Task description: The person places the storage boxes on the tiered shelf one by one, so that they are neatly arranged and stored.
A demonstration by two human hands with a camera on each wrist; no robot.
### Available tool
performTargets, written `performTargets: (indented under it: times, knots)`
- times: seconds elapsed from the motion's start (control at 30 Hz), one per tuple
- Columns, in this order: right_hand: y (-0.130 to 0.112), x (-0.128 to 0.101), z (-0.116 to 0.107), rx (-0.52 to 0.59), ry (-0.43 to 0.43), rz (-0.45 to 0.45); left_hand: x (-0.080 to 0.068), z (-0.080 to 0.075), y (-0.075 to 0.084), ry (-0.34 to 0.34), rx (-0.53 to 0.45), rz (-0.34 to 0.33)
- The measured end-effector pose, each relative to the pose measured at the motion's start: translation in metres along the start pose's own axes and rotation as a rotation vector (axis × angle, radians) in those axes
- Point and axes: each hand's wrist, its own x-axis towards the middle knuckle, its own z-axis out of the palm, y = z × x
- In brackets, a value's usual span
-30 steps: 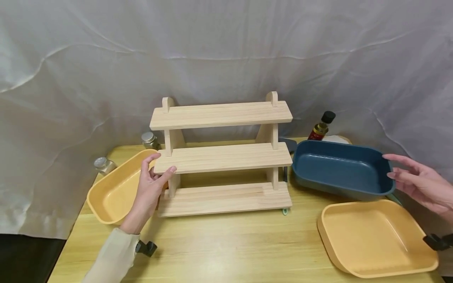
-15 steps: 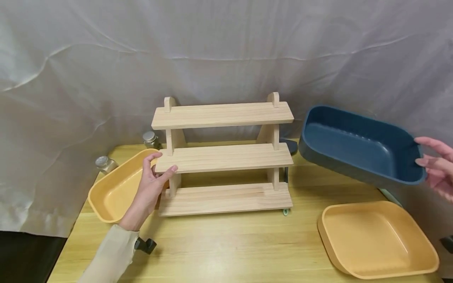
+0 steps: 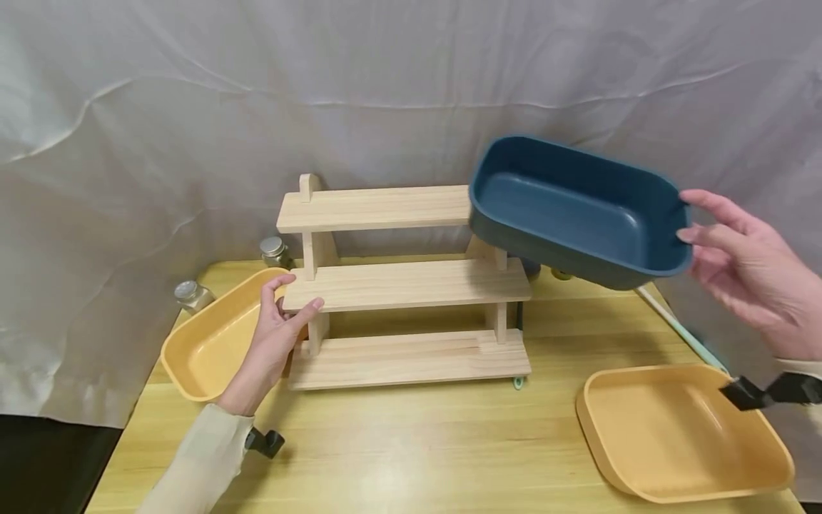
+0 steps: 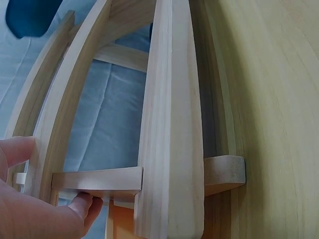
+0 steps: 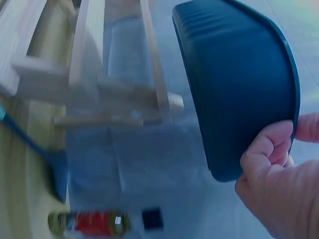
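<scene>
A three-tier wooden shelf (image 3: pixel 411 282) stands at the table's middle. My left hand (image 3: pixel 266 346) grips the left end of its middle board; in the left wrist view the thumb and fingers (image 4: pixel 79 209) bend round the wood. With my right hand (image 3: pixel 758 264) I pinch the right end of a dark blue plastic bin (image 3: pixel 578 207) by its rim. The bin is raised and tilted, its inside toward the head camera, and it overlaps the right end of the top board in that view. Its outer underside shows in the right wrist view.
A yellow bin (image 3: pixel 681 435) is at front right, another yellow bin (image 3: pixel 221 346) left of the shelf. Two lidded glass jars (image 3: pixel 193 296) stand at back left. A red-labelled bottle (image 5: pixel 92 223) and a dark spatula (image 5: pixel 60 172) are behind right; a pale green handle (image 3: pixel 683 332) lies right.
My right hand has lifted the blue bin off the table's right back, swung it right, then up and left toward the shelf's top. My left hand stays on the shelf.
</scene>
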Motion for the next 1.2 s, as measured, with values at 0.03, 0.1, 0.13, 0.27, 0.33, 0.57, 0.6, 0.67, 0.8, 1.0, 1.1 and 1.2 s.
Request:
performTargets:
  times: [0.03, 0.1, 0.13, 0.27, 0.33, 0.57, 0.6, 0.67, 0.8, 1.0, 1.1, 1.2]
  knots:
    - [0.001, 0.005, 0.008, 0.010, -0.009, 0.010, 0.000, 0.000, 0.000, -0.001, -0.001, -0.001]
    - [0.005, 0.014, 0.022, 0.039, -0.039, 0.021, 0.000, 0.000, 0.000, -0.002, 0.002, -0.003]
    - [0.008, 0.020, 0.028, 0.057, -0.055, 0.022, 0.000, 0.000, 0.001, -0.002, 0.004, -0.003]
    - [0.016, 0.035, 0.052, 0.104, -0.091, 0.047, 0.000, 0.000, 0.001, 0.000, 0.013, -0.005]
    - [0.019, 0.043, 0.064, 0.101, -0.093, 0.053, -0.001, 0.000, 0.001, 0.000, 0.015, -0.006]
    - [0.038, 0.068, 0.113, -0.021, -0.077, 0.054, -0.002, 0.003, 0.000, -0.012, 0.032, 0.005]
    - [0.042, 0.071, 0.119, -0.039, -0.073, 0.060, -0.002, 0.003, 0.000, -0.015, 0.035, 0.007]
    - [0.049, 0.077, 0.128, -0.061, -0.070, 0.067, -0.003, 0.003, -0.001, -0.019, 0.040, 0.010]
    - [0.060, 0.088, 0.140, -0.066, -0.070, 0.088, -0.004, 0.005, -0.002, -0.017, 0.037, 0.011]
    - [0.067, 0.104, 0.149, -0.044, -0.096, 0.114, -0.005, 0.008, 0.000, -0.026, 0.017, 0.019]
    - [0.067, 0.111, 0.152, -0.043, -0.100, 0.125, -0.005, 0.010, 0.000, -0.023, 0.014, 0.021]
    - [0.066, 0.116, 0.154, -0.061, -0.099, 0.135, -0.004, 0.010, 0.000, -0.022, 0.014, 0.018]
